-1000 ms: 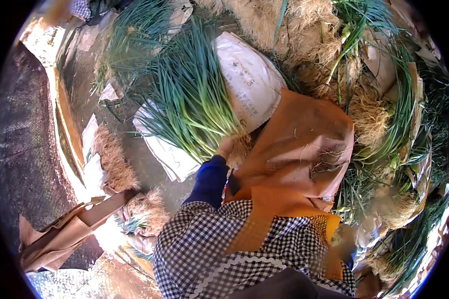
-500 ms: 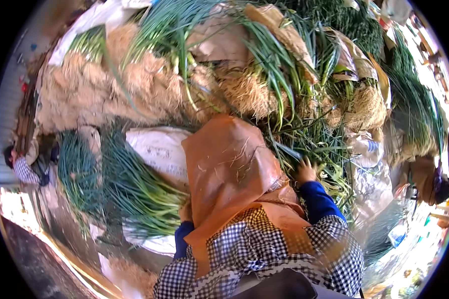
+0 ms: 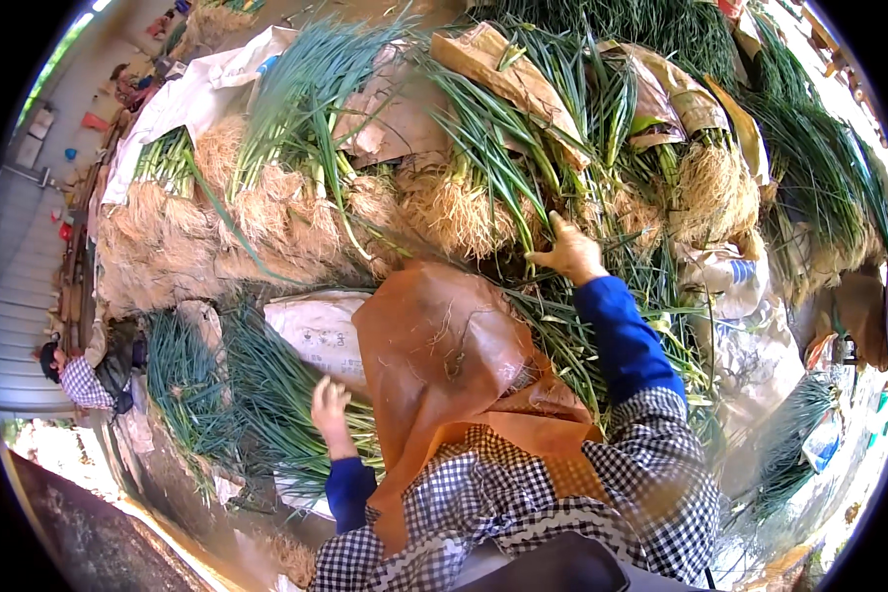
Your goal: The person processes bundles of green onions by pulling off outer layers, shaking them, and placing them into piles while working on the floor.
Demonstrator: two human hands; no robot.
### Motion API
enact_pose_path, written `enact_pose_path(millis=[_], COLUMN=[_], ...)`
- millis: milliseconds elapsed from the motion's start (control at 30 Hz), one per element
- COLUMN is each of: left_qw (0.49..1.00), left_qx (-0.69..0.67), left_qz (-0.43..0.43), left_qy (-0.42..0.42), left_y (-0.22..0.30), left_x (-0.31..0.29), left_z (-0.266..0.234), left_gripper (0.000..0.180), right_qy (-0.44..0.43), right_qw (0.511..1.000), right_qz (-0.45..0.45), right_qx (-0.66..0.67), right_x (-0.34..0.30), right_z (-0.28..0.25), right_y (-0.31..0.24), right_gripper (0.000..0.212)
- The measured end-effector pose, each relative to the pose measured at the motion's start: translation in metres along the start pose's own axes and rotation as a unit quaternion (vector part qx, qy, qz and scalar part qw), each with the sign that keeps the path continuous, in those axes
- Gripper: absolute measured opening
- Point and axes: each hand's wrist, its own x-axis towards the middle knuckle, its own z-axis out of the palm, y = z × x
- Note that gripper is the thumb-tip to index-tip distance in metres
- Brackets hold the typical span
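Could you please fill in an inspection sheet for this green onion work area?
Surface: white sack spread on the ground under the bundles.
Job's things: green onion bundles stacked with pale roots facing the person; a looser pile lies lower left.
Clutter: brown paper wrapping among the stalks.
Hands: right hand rests on the stacked bundles; left hand open over the lower pile.
Cables: nothing seen.
Surroundings: another person at the left edge; orange apron on the person's lap.
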Motion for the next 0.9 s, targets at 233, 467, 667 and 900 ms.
enact_pose_path(millis=[233,467,667,900], left_qw=[0.931,0.835,0.794,0.803], left_qx=[0.015,0.095,-0.215,-0.132], left_qz=[0.165,0.006,-0.179,-0.178], left_qy=[-0.325,-0.542,-0.54,-0.553], left_y=[0.121,0.045,0.03,0.027], left_x=[-0.019,-0.086,-0.1,-0.103], left_z=[0.197,0.353,0.361,0.36], left_gripper=[0.041,0.049,0.015,0.011], right_qy=[-0.096,0.004,0.128,0.14], right_qw=[0.904,0.776,0.821,0.708], right_qz=[0.003,0.027,0.156,0.309], right_qx=[0.417,0.631,0.534,0.619], right_x=[0.004,-0.052,-0.128,-0.173], right_z=[-0.017,-0.078,-0.053,-0.05], right_y=[-0.008,0.006,0.088,0.122], right_gripper=[0.042,0.026,0.027,0.035])
